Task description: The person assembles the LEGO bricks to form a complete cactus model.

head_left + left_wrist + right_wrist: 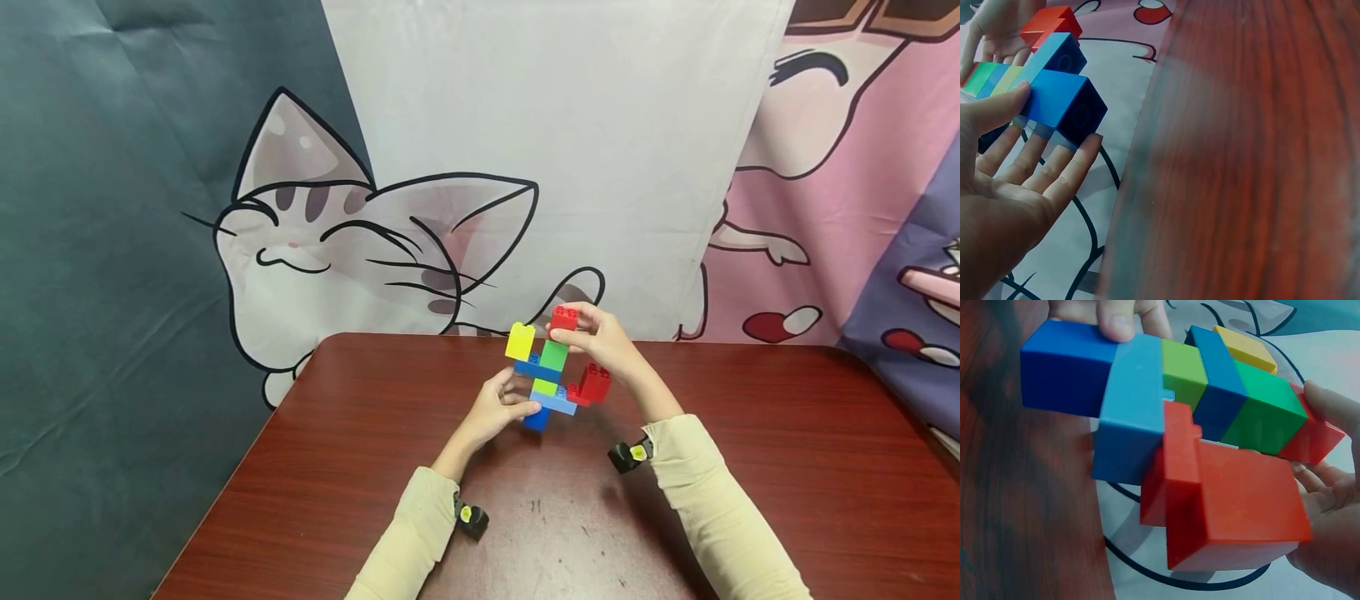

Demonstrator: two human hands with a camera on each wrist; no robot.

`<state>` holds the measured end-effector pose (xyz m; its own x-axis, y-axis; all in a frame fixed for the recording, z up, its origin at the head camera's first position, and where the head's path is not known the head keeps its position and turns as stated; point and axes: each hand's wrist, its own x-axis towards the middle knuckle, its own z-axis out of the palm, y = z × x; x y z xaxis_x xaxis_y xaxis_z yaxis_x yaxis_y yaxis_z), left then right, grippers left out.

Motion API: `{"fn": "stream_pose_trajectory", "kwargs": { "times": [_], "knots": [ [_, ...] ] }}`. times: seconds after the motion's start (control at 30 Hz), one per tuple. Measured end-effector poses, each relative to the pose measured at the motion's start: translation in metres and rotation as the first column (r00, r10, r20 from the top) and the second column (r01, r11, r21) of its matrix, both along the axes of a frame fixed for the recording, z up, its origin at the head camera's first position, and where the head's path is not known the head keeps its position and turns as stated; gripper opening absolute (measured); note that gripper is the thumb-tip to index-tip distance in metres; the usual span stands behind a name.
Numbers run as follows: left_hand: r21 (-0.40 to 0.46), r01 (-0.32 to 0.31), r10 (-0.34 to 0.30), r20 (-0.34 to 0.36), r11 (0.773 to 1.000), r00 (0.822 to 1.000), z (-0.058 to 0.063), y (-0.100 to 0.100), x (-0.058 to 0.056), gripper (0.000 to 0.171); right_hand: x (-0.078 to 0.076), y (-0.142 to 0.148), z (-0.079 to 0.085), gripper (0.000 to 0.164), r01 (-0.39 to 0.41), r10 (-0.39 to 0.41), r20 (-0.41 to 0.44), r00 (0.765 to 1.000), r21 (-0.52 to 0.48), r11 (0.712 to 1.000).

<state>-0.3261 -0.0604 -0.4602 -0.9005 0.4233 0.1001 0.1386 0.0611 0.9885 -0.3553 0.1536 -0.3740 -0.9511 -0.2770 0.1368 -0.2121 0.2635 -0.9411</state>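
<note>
Both hands hold one built-up figure of toy building bricks, tilted above the table. My left hand (489,414) grips its lower end, with the thumb by the light blue brick (1132,394) and the bottom blue brick (1054,97). At the top, my right hand (609,343) pinches a red brick (564,319) between thumb and fingers. Beneath that red brick come a green brick (554,356), a darker blue brick (538,370) and a lime brick (544,387). A yellow brick (520,342) stands on the left arm, and a larger red brick (1247,494) sticks out on the right.
The brown wooden table (300,500) spreads below the hands. Behind its far edge hangs a cloth backdrop (600,125) with cartoon animals. A small black camera (472,521) is strapped to the left wrist, another black camera (626,457) to the right.
</note>
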Motion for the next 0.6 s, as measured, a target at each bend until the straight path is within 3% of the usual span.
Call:
{"fn": "stream_pose_trajectory", "kwargs": {
  "times": [0.3, 0.6],
  "knots": [
    [0.005, -0.009, 0.009, 0.071, 1.0, 0.997, 0.001, 0.004, 0.003, 0.049, -0.003, 0.003, -0.006, 0.057, 0.07, -0.07, 0.001, 0.998, -0.009, 0.998],
    [-0.005, -0.006, 0.006, 0.054, 1.0, 0.999, 0.002, 0.005, 0.005, 0.046, -0.004, 0.006, -0.011, 0.057, 0.072, -0.071, -0.046, 0.996, 0.019, 0.997]
  ]
}}
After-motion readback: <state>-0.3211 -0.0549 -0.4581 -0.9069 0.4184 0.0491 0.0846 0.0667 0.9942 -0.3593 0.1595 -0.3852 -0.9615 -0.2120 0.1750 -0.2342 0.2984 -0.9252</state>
